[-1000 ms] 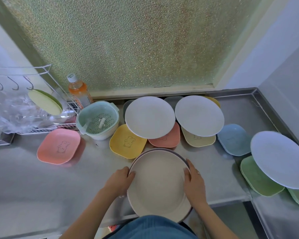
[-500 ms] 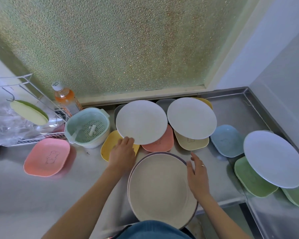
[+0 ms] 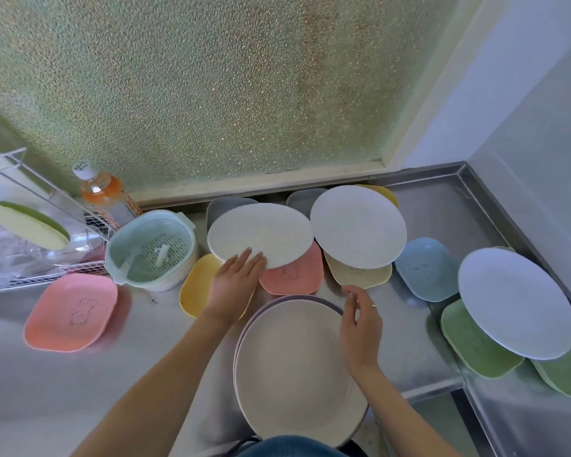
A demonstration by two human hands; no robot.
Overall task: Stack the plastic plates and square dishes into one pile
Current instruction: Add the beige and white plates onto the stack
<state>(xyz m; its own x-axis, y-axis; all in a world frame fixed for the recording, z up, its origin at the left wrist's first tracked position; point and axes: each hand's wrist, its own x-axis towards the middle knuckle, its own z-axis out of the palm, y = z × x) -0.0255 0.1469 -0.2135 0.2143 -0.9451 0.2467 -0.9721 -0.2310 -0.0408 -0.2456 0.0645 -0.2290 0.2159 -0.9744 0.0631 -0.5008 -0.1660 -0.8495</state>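
Observation:
Two round plates, a beige one (image 3: 294,371) on a grey-rimmed one, lie stacked at the counter's near edge. My left hand (image 3: 234,285) grips the near rim of a white round plate (image 3: 261,235), which is tilted up over a pink square dish (image 3: 294,275) and a yellow square dish (image 3: 195,285). My right hand (image 3: 360,321) hovers open at the stack's far right rim, holding nothing. Another white plate (image 3: 356,225) rests on a cream dish (image 3: 360,275). A third white plate (image 3: 515,301) sits on green dishes (image 3: 468,344).
A blue dish (image 3: 426,268) lies right of centre and a pink dish (image 3: 70,311) at the left. A mint strainer bowl (image 3: 149,249), an orange drink bottle (image 3: 103,192) and a wire rack (image 3: 30,225) stand at the back left. The steel counter (image 3: 442,206) ends at a wall on the right.
Both hands let go of the stacked plates. My left hand moved forward and took the white plate's rim, lifting its near side. My right hand lifted off the stack and opened.

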